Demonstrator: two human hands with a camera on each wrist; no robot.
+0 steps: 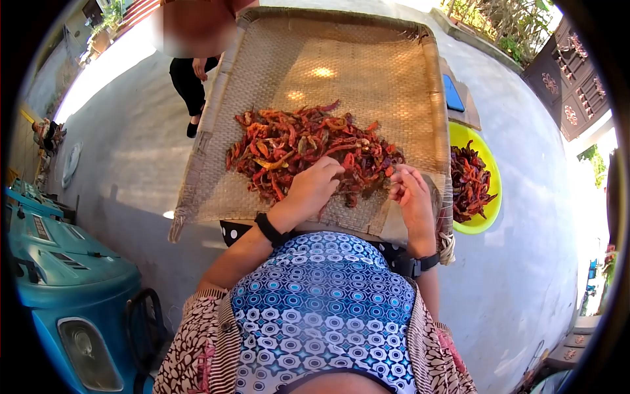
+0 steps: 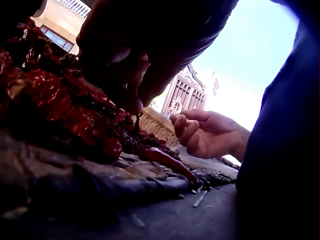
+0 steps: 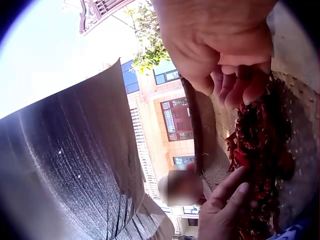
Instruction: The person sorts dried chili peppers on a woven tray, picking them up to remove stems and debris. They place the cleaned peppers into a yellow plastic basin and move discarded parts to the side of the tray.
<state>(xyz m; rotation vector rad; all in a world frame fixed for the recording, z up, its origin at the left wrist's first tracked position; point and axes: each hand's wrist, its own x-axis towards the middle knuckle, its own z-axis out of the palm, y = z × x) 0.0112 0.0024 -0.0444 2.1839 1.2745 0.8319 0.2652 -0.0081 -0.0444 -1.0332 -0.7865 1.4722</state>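
A heap of dried red chili peppers (image 1: 295,141), with a few orange and yellow ones, lies on a woven bamboo tray (image 1: 367,72) in front of me. At the heap's near edge is my left hand (image 1: 312,189). In the left wrist view its thumb and finger pinch the dark stem (image 2: 137,122) of a chili, whose body is lost among the others. A single red chili (image 2: 167,162) lies below those fingertips. My right hand (image 1: 412,197) hovers by the heap's right end, fingers curled (image 3: 235,92); I cannot tell whether they hold anything.
Right of the tray stands a yellow-green basin (image 1: 493,197) with more dried chilies; a blue flat object (image 1: 453,94) lies above it. A person (image 1: 190,85) is beyond the tray's far left corner. A teal vehicle (image 1: 72,262) stands at the left.
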